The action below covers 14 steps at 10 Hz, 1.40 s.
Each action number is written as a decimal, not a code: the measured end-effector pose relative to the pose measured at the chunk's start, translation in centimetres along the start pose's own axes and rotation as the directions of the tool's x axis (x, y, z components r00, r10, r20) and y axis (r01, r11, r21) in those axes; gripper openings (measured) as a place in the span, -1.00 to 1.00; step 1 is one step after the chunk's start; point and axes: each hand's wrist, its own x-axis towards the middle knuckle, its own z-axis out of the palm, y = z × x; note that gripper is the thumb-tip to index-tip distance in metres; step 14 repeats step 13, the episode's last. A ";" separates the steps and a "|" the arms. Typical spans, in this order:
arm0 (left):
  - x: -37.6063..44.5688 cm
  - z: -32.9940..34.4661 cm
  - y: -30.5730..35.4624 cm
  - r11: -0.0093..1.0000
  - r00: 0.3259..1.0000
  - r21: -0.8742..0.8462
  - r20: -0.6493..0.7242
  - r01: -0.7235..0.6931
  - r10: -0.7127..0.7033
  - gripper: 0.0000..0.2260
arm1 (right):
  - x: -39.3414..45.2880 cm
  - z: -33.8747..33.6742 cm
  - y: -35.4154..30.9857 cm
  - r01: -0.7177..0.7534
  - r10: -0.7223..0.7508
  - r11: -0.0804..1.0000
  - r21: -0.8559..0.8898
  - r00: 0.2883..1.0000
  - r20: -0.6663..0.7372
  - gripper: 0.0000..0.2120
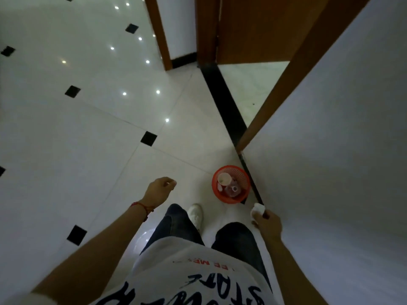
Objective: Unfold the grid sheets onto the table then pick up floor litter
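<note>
Standing on white tiled floor (66,133) beside a white wall (341,150), facing a doorway. Right hand (267,223) gripping a white crumpled wad of litter (258,209), fingers curled round it, wad poking out at the hand's 11 o'clock. Left hand (158,190) out in front, fingers loosely curled, nothing visible inside; a bright speck at the fingertips, too small to identify. Red thread bracelet (143,206) on left wrist.

Key relation: red mesh bin (230,184) sits on the floor at 11 o'clock from the right hand, near, mouth facing up, round so no long axis to align. Already holding a paper cup (224,178) and a clear plastic bottle (234,190). Right hand clearly nearer than left; left lies at the bin's 9 o'clock, well apart.

Judged step: carrying litter to the bin, drop likely next. Calls for a short reach forward and slightly left, then release over the rim.

Clearance: bin tucked just beside the black skirting (251,179) at its 3 o'clock, wall close on the right, so little room that side. Open floor at 9 and 12 o'clock. White shoe (196,213) at the bin's 7 o'clock, close by. Brown door frame (286,84) further ahead, out of the way. Grid sheets and table not in view.
</note>
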 end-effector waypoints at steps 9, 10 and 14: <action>19.9 18.0 -11.4 0.933 0.945 -0.157 0.097 0.323 -0.311 -0.85 | 25.4 16.6 11.5 -0.028 0.056 0.943 -0.332 0.996 0.074 -0.79; 21.0 18.6 -12.7 0.935 0.945 -0.145 0.088 0.325 -0.315 -0.83 | 27.6 17.7 12.5 -0.048 0.066 0.944 -0.325 0.997 0.045 -0.76; 20.7 19.2 -12.7 0.941 0.949 -0.125 0.077 0.315 -0.307 -0.82 | 28.1 17.1 13.0 -0.023 0.059 0.934 -0.357 0.994 0.091 -0.69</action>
